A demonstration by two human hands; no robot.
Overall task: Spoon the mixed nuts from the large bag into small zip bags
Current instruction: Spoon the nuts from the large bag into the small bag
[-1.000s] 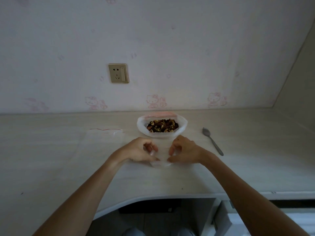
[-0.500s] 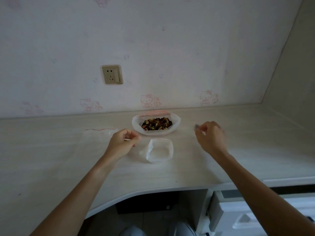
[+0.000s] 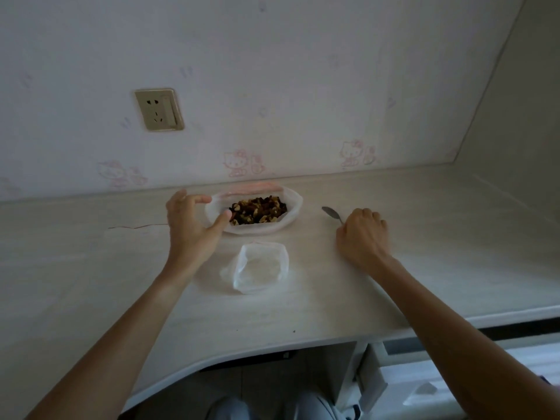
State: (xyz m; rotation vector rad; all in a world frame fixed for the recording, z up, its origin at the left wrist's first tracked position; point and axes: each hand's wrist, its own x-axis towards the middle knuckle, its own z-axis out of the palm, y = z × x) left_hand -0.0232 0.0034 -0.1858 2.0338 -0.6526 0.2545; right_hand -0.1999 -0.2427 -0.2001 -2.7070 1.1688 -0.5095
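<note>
Large bag [image 3: 291, 221] of mixed nuts [image 3: 257, 211]: sitting centre frame on tabletop [image 3: 91, 283], likely soft, shifting; rolled rim looking the best hold. Left hand [image 3: 194, 225] reaching, fingers spread, at its left rim. Small zip bag [image 3: 257, 268]: standing open below, flimsy. Right hand [image 3: 362, 236] curling over spoon [image 3: 331, 213] handle.

The big bag [image 3: 291, 218] sits open near the wall, its clear rim rolled down round a heap of brown and dark nuts [image 3: 258, 211]. Just in front stands a small zip bag [image 3: 257, 266], clear, mouth open, empty. A metal spoon [image 3: 331, 213] lies to the right of the big bag.
</note>
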